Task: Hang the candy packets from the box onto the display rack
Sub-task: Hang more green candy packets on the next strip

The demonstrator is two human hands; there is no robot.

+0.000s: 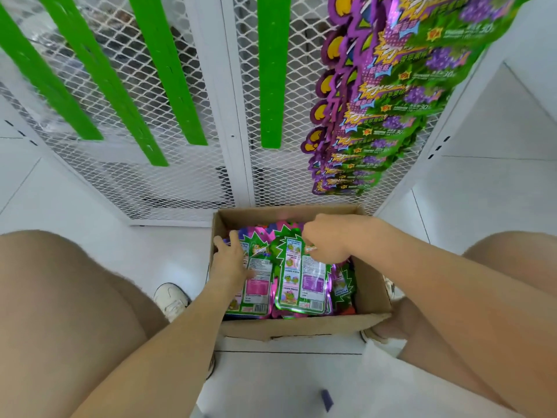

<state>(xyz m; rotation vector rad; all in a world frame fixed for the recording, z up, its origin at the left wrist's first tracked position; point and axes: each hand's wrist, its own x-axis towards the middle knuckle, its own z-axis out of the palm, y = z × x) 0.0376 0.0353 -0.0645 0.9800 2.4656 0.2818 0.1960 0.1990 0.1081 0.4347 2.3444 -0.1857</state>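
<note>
**A:** Where are the task items sitting?

**B:** The candy packets [342,286] are lying back side up inside an open cardboard box [301,328]. The box is sitting on the white tiled floor [105,212], just in front of the display rack [208,182]. The person is crouching over it with a knee on each side.

**A:** What is the left hand doing?

**B:** The left hand [230,260] is resting flat on the left packet [257,294]. Its fingers are lying fairly straight and reaching toward the far edge. It is pressing on the packet, not grasping it.

**A:** And the right?

**B:** The right hand [327,236] is hovering at the far end of the box with its fingers curled. It is pinching the top edge of the middle packet [301,282]. The fingertips are partly hiding under the hand. The packet is lying in the stack, not lifted.

**A:** How is the rack looking?

**B:** It is a white mesh panel with green strips [271,86] hanging down its face. Four of the strips are showing bare. On the right, a column of hung packets [391,116] is overlapping from top to bottom. Its lowest packet is ending just above the far wall of the box.

**A:** Anything else?

**B:** A white shoe [171,298] is showing just left of the box, beside the left forearm.
</note>
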